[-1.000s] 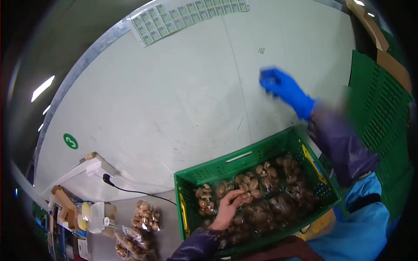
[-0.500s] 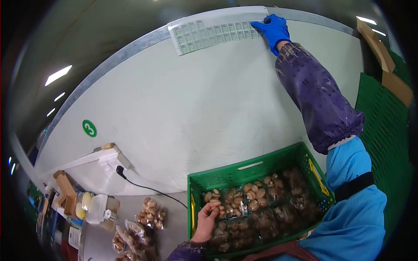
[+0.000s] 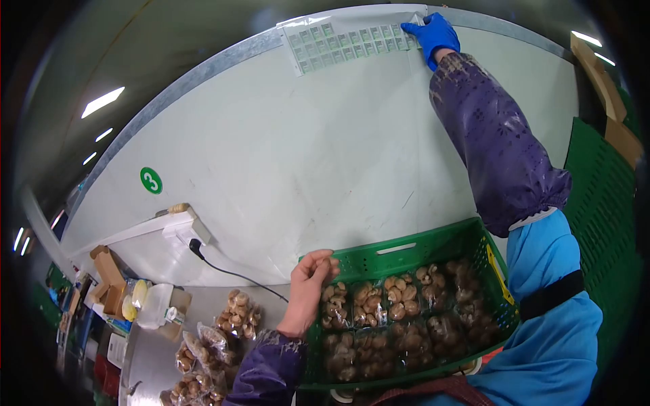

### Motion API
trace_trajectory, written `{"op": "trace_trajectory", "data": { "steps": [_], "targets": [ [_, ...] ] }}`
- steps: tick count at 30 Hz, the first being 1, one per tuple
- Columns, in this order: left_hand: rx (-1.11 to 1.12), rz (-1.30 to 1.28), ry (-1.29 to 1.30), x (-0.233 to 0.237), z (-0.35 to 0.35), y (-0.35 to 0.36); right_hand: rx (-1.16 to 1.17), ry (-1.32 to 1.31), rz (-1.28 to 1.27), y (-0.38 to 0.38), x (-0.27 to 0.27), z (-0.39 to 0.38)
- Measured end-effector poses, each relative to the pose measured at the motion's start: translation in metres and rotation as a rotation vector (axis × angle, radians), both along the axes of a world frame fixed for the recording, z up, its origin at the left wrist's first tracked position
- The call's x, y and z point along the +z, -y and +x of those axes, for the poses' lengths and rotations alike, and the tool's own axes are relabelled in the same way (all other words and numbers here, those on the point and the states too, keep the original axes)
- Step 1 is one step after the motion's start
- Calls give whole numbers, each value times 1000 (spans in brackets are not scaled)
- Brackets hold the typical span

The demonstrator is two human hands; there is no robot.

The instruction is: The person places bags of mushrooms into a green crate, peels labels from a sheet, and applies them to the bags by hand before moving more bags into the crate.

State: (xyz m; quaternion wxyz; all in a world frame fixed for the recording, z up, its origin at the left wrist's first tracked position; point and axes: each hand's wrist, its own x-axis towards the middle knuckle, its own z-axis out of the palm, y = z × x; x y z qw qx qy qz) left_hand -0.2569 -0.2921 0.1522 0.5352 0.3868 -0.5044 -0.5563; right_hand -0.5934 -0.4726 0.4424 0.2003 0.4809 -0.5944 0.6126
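right hand, blue glove, 1 o'clock: fingers on right end of label sheet, grip cannot tell. left hand, 6 o'clock: fingers curled at green crate rim, hold unclear.

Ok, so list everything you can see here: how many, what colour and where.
crate: one, green, lower centre
mushroom packs: many, brown under clear film, inside the crate
bagged mushrooms: several, brown, on the counter left of the crate
label sheet: one, pale with green labels, top of the wall
number 3 sign: one, green, round, on the wall at left
plug: one, black, in the white socket box
stacked crates: count unclear, green, right edge
left hand: bare, fingers curled, at the crate's left corner
right hand: blue glove, on the label sheet's right end
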Motion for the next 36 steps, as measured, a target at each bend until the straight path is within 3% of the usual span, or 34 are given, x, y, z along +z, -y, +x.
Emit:
{"op": "trace_trajectory", "data": {
  "steps": [1, 3, 5, 6, 9, 12, 14, 16, 17, 19, 21, 23, 25, 27, 29, 32, 35, 36],
  "targets": [
    [-5, -6, -6, 3, -1, -1, 152, 14, -6, 6, 2, -4],
    [-7, -17, -8, 2, 4, 1, 163, -6, -67, 15, -3, -8],
    [-6, -27, -10, 5, 10, -1, 685, 153, -147, 20, -7, -13],
    [35, -40, -11, 11, 13, -4, 853, 283, -181, -14, -22, 9],
    [80, -88, 12, 18, 24, -2, 1026, 348, -21, -79, -67, 35],
    [261, -215, 5, 26, 24, -6, 1269, 433, 118, -143, -122, 60],
    [189, -338, -171, 33, 20, -18, 1039, 373, 191, -153, -173, 55],
    [224, -266, -127, 25, 12, -46, 1240, 523, 454, -199, -221, 63],
    [217, -238, -90, 23, 9, -56, 1181, 587, 550, -208, -235, 60],
    [210, -197, -93, 8, 11, -71, 1255, 825, 542, -226, -251, 64],
    [108, -334, -33, -17, 14, -83, 1204, 863, 559, -233, -278, 60],
    [71, -306, -108, -30, 5, -89, 1140, 906, 577, -239, -307, 56],
    [187, -237, 16, -41, 2, -100, 1023, 723, 559, -242, -332, 53],
    [208, -208, 20, -50, 5, -106, 997, 643, 691, -248, -345, 51],
    [215, -222, 109, -62, 11, -110, 1073, 552, 494, -253, -348, 63],
    [262, -121, 72, -70, 14, -119, 1107, 503, 445, -259, -351, 70],
    [291, -27, 2, -78, 16, -126, 1221, 463, 581, -260, -354, 54],
    [290, -57, 21, -82, 18, -128, 1260, 627, 595, -263, -353, 56]
  ]
}}
